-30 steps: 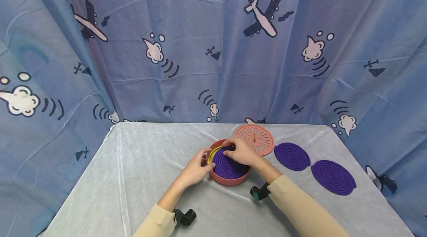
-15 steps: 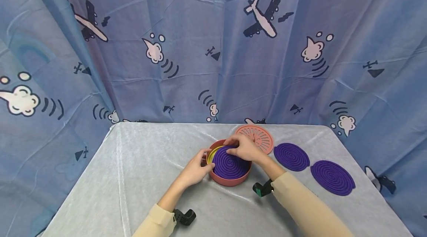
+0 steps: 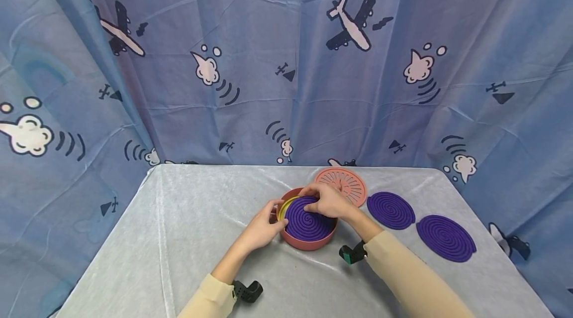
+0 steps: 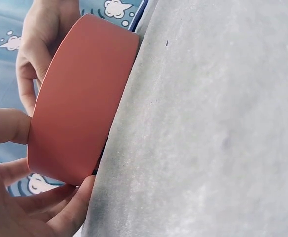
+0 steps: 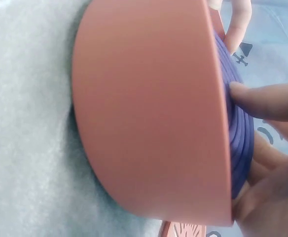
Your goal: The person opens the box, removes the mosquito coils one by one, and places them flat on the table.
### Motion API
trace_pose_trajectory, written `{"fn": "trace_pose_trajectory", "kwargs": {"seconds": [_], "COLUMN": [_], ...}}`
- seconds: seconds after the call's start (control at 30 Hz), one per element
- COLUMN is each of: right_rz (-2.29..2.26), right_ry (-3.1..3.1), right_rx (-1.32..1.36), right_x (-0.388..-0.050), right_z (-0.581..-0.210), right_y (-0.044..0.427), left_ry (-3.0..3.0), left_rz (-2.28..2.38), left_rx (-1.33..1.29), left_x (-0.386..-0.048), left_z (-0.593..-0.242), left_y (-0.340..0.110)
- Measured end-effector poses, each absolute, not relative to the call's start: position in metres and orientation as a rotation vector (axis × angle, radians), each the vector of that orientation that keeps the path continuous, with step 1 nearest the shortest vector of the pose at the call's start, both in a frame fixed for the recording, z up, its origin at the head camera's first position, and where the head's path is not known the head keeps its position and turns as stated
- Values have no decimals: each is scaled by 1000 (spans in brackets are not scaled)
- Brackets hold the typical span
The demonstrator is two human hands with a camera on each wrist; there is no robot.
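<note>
In the head view a round salmon-red box (image 3: 305, 245) stands near the table's middle. A purple spiral coaster (image 3: 310, 224) sits tilted in its opening, over a yellow ring-shaped edge (image 3: 282, 210). My left hand (image 3: 261, 228) grips the box's left wall, thumb at the rim and fingers around the outside (image 4: 80, 103). My right hand (image 3: 331, 203) pinches the coaster at its far right edge, thumb on top and fingers behind. From the right wrist view, the purple coils (image 5: 240, 133) rise above the rim. What lies beneath the coaster is hidden.
A slotted salmon lid (image 3: 346, 186) with a small knob lies behind my right hand. Two more purple spiral coasters, one nearer (image 3: 391, 210) and one farther right (image 3: 446, 238), lie flat on the pale cloth (image 3: 210, 198). A patterned blue curtain (image 3: 250, 59) hangs behind the table.
My right hand has moved slightly right, and the purple coaster has shifted a little with it between the first two frames. Since then it has barely moved. My left hand stays put.
</note>
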State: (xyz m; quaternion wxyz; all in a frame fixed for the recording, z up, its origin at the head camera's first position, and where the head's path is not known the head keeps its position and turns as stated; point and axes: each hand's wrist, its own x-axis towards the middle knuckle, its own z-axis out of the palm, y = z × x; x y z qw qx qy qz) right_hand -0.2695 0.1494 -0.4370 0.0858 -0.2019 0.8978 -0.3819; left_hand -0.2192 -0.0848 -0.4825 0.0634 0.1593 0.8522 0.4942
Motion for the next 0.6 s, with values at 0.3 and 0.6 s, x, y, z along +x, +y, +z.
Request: {"fn": "trace_pose_trajectory", "kwargs": {"seconds": [0.3,0.6], "right_rz": [-1220,-1358], "right_ry": [2626,2627], "right_rx": [-580,-589], "right_x": [-271,-270], "right_z": [-439,-431], "right_y": [152,162], "left_ry": [2572,2587], "left_rz": [1499,1497], "left_rx": [475,488], "left_x": [-219,-219], "left_z": [-482,-483], "left_y": [-85,-85]}}
